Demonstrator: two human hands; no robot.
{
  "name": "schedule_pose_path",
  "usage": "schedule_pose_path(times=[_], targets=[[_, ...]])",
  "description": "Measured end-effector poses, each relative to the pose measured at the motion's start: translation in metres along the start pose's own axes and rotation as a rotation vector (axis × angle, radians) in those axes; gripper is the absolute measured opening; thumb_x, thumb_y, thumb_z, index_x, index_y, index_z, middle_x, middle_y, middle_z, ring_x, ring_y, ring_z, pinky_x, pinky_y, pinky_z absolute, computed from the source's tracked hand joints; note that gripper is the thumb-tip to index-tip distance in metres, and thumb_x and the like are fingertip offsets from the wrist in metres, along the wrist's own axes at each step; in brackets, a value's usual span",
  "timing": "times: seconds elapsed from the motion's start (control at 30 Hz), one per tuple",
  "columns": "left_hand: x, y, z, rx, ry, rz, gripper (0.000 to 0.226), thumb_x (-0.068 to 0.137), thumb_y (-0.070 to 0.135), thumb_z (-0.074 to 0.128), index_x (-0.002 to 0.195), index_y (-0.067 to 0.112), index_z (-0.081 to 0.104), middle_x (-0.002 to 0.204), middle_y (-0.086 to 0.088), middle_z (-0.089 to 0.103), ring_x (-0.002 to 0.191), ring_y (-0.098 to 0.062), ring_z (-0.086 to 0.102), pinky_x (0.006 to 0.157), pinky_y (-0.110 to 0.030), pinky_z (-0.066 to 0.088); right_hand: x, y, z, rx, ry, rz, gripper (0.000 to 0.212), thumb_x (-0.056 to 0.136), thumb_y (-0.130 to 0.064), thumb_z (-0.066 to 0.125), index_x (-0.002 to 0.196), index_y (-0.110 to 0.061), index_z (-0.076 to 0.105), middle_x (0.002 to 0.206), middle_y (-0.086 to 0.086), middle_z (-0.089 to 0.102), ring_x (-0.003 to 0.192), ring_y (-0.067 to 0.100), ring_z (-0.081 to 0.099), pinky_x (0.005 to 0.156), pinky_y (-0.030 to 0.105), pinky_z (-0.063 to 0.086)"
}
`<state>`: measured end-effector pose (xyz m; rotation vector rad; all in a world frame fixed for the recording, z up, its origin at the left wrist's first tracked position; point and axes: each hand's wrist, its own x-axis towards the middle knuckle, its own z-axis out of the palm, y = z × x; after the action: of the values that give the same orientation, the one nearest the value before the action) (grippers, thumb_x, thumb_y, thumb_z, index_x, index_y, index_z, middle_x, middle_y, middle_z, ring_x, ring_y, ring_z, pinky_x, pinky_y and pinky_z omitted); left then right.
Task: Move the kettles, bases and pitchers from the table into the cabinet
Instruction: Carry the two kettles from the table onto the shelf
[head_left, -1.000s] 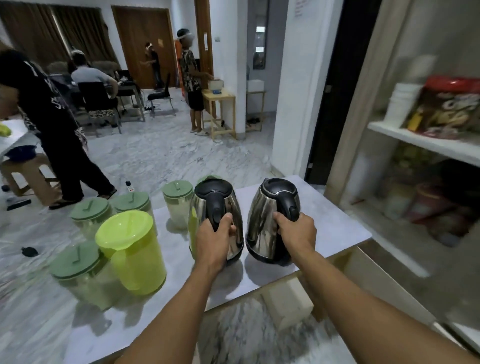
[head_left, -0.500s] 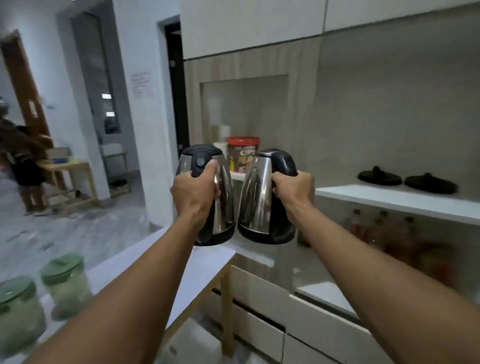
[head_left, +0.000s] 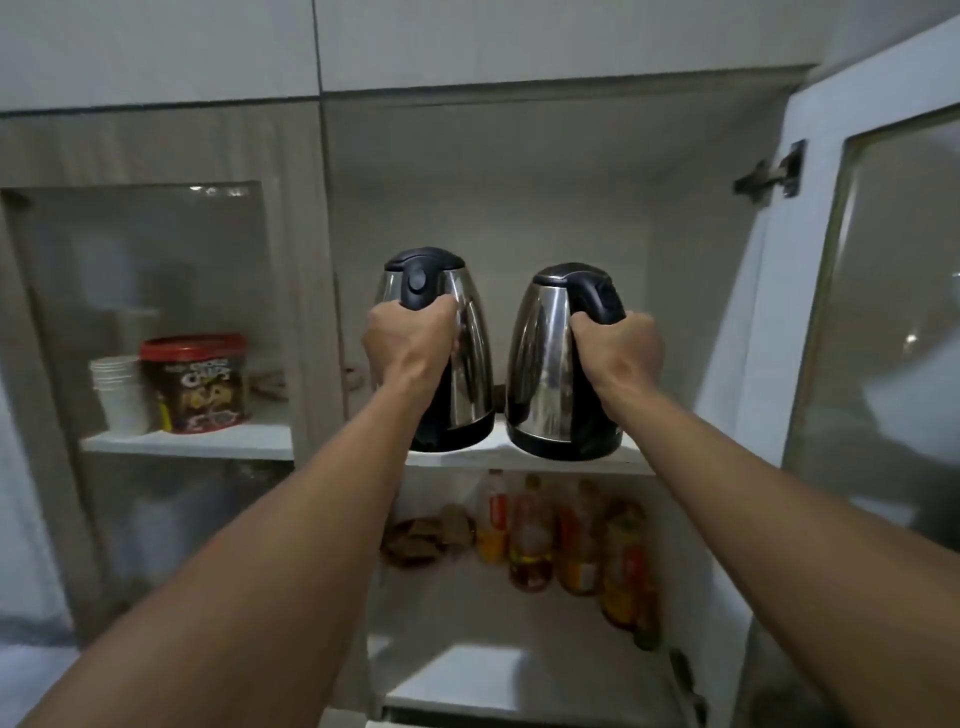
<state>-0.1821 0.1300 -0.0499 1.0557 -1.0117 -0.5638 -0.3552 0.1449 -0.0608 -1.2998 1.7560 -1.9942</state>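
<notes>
Two steel kettles with black lids and handles are at the open cabinet's middle shelf (head_left: 498, 458). My left hand (head_left: 408, 345) grips the handle of the left kettle (head_left: 465, 353), whose base hangs over the shelf's front edge. My right hand (head_left: 618, 348) grips the handle of the right kettle (head_left: 543, 374), whose base rests at the shelf's front. The two kettles are side by side, a small gap between them. The bases and pitchers are out of view.
The cabinet door (head_left: 872, 322) stands open at the right. Several bottles (head_left: 571, 535) line the lower shelf. Behind the closed glass door at left are a red-lidded jar (head_left: 195, 384) and stacked white cups (head_left: 119, 392).
I turned from the table to the cabinet, carrying both kettles up to the middle shelf. The table and pitchers have left the view.
</notes>
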Motion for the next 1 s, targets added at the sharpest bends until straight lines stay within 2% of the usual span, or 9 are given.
schedule_pose_path(times=[0.1,0.27,0.4,0.5,0.6,0.77,0.9,1.0], targets=[[0.017,-0.014,0.058,-0.022,-0.009,0.000,0.018,0.063,0.030,0.065,0.053,0.015,0.067,0.054,-0.002,0.067,0.059,-0.024,0.071,0.060,-0.034,0.059,0.051,0.022,-0.005,-0.001,0.065,-0.018,0.017,0.078,-0.026,0.066,0.073,-0.010,0.071,0.068,0.007,0.066,0.073,0.030,0.067,0.063,0.035,0.051],[0.042,-0.039,0.127,-0.010,-0.067,0.011,0.019,0.073,0.025,0.067,0.055,0.017,0.064,0.058,-0.002,0.067,0.053,-0.017,0.067,0.050,-0.025,0.052,0.113,0.054,0.003,-0.039,0.176,-0.013,0.015,0.080,-0.029,0.066,0.076,-0.015,0.071,0.079,0.010,0.072,0.080,0.030,0.068,0.076,0.041,0.057],[0.076,-0.064,0.169,0.001,-0.106,0.007,0.016,0.075,0.020,0.066,0.060,0.016,0.064,0.059,-0.001,0.065,0.059,-0.020,0.072,0.050,-0.027,0.054,0.155,0.082,0.026,0.029,0.179,0.045,0.019,0.081,-0.022,0.064,0.064,-0.018,0.059,0.067,0.004,0.061,0.067,0.023,0.059,0.060,0.028,0.047],[0.108,-0.087,0.194,0.027,-0.136,0.021,0.014,0.071,0.023,0.066,0.066,0.011,0.070,0.066,-0.008,0.071,0.066,-0.026,0.074,0.060,-0.039,0.063,0.183,0.102,0.050,0.018,0.212,0.053,0.011,0.081,-0.019,0.066,0.072,-0.014,0.065,0.069,0.006,0.062,0.067,0.023,0.059,0.061,0.030,0.045],[0.139,-0.109,0.215,0.053,-0.155,0.002,0.024,0.068,0.027,0.065,0.070,0.005,0.071,0.072,-0.014,0.074,0.068,-0.030,0.074,0.063,-0.045,0.062,0.207,0.120,0.078,-0.026,0.232,0.070,0.013,0.081,-0.024,0.068,0.077,-0.012,0.068,0.071,0.006,0.062,0.069,0.025,0.060,0.062,0.030,0.041],[0.174,-0.143,0.237,0.106,-0.187,-0.054,0.023,0.076,0.034,0.064,0.068,0.012,0.065,0.073,-0.009,0.072,0.066,-0.027,0.073,0.065,-0.039,0.063,0.237,0.143,0.114,-0.114,0.241,0.130,0.028,0.083,-0.028,0.069,0.093,-0.003,0.073,0.079,0.009,0.063,0.078,0.029,0.065,0.062,0.029,0.040],[0.190,-0.169,0.248,0.107,-0.208,-0.097,0.024,0.079,0.032,0.066,0.068,0.011,0.065,0.071,-0.007,0.071,0.067,-0.026,0.073,0.066,-0.039,0.063,0.250,0.161,0.135,-0.151,0.231,0.153,0.026,0.083,-0.027,0.069,0.091,-0.002,0.072,0.081,0.012,0.067,0.085,0.032,0.071,0.063,0.030,0.043],[0.196,-0.174,0.254,0.089,-0.218,-0.111,0.025,0.079,0.032,0.067,0.072,0.008,0.068,0.071,-0.008,0.072,0.068,-0.026,0.073,0.069,-0.038,0.063,0.252,0.171,0.142,-0.177,0.203,0.131,0.023,0.083,-0.027,0.069,0.086,-0.004,0.068,0.082,0.013,0.066,0.082,0.032,0.070,0.062,0.030,0.043]])
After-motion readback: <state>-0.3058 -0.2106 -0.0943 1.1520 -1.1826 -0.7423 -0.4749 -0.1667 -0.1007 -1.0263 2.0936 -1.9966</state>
